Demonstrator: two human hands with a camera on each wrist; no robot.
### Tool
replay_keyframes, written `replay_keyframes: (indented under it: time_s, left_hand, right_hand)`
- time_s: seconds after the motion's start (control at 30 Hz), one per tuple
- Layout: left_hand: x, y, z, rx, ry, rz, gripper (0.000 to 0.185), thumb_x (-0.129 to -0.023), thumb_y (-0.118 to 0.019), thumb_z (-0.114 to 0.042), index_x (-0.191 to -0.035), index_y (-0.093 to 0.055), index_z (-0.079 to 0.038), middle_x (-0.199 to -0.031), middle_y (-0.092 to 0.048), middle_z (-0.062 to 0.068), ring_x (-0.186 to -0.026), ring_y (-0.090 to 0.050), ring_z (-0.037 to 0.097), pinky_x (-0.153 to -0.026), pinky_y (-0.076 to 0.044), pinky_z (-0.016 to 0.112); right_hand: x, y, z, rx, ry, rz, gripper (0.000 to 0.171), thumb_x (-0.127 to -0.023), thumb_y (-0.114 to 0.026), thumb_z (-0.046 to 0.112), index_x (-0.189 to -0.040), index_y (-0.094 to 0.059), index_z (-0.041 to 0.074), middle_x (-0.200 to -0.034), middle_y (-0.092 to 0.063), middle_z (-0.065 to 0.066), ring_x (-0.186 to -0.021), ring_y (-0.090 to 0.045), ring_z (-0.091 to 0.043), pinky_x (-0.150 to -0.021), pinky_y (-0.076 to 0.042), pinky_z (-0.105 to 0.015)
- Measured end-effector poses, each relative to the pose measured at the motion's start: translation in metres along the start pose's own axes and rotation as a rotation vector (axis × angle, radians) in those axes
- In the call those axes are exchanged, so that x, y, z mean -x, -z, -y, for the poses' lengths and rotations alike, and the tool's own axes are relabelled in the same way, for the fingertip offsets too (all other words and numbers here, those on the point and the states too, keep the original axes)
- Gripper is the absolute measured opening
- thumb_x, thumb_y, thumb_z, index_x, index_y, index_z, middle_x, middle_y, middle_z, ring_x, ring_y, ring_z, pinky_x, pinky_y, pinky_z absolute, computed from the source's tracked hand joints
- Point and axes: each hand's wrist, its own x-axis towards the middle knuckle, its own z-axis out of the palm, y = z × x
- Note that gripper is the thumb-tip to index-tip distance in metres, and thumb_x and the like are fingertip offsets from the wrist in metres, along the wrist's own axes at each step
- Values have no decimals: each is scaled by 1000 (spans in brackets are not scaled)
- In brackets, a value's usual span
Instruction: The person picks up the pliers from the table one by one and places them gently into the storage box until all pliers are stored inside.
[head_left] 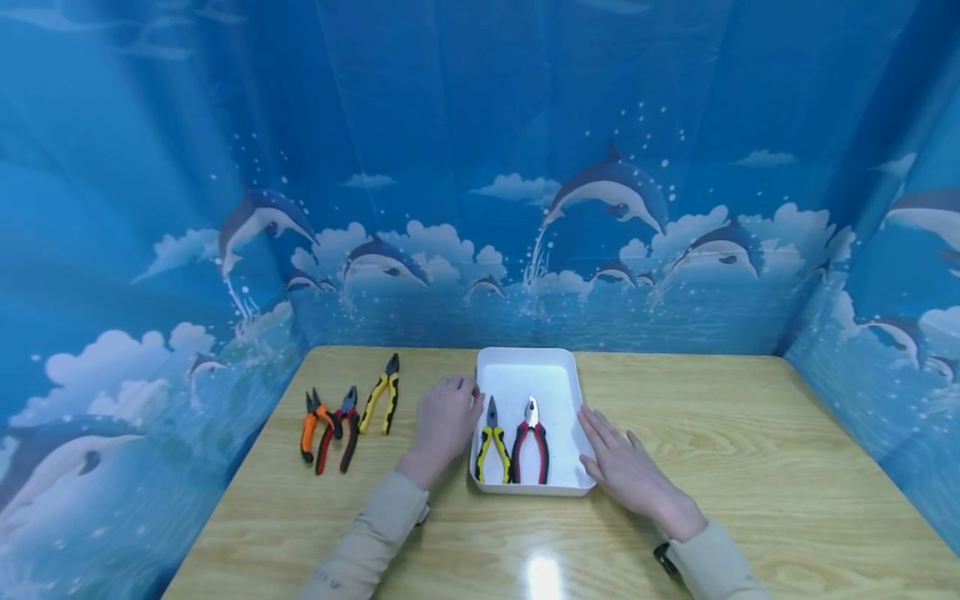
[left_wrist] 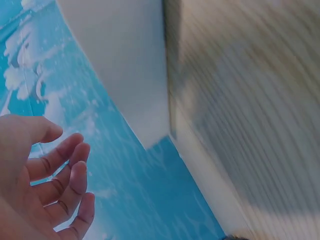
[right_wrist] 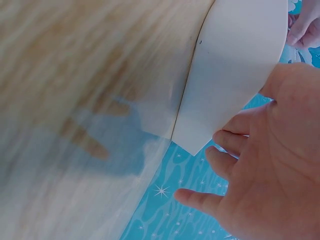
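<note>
A white rectangular tray [head_left: 528, 371] sits on the table. Inside it lie long-nose pliers with yellow and black handles [head_left: 493, 442] and pliers with red and black handles [head_left: 531, 442], side by side. My left hand [head_left: 447, 417] is at the tray's left side; in the left wrist view its fingers [left_wrist: 70, 200] curve loosely and hold nothing. Along the right wall of the tray rests my right hand [head_left: 626, 467]. In the right wrist view, its fingers are mostly extended and spread against the tray wall [right_wrist: 225, 70], not wrapped round it.
Left on the wooden table [head_left: 750, 433] lie orange-handled pliers [head_left: 315, 425], red and black pliers [head_left: 341, 429], and yellow and black pliers [head_left: 382, 396]. The orange and red pairs touch or nearly touch. A blue dolphin-print curtain [head_left: 480, 167] rises behind the table and at both sides.
</note>
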Motion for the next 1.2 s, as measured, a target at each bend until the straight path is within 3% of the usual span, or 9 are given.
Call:
replay_keyframes:
  time_s: [0.23, 0.77, 1.2]
  left_hand:
    - [1, 3, 25, 13, 23, -53, 11, -95, -72, -23, -94, -71, -12, -90, -70, 4, -83, -66, 22, -69, -54, 36]
    - [11, -3, 71, -41, 95, -93, 18, -93, -75, -21, -96, -69, -5, -89, -68, 14, -81, -64, 31, -68, -54, 46]
    - [17, -3, 99, -182, 273, 139, 48, -97, -70, -29, -123, -62, 10, -110, -62, 32, -101, -59, 46, -80, -50, 56]
  right_hand:
    - [1, 0, 0, 0, -1, -1, 65, -106, -53, 25, -158, -24, -1, -165, -24, -19, -149, -27, -42, -112, -22, -72]
    - [1, 1, 1, -10, 1, -6, 65, -106, -53, 25, -158, -24, 0, -165, -23, -18, -150, -26, -41, -113, -22, -72]
    - [1, -1, 0, -11, 0, -5, 65, -106, -53, 25, -159, -24, 0, -165, -23, -17, -150, -26, -41, -113, -22, -72]
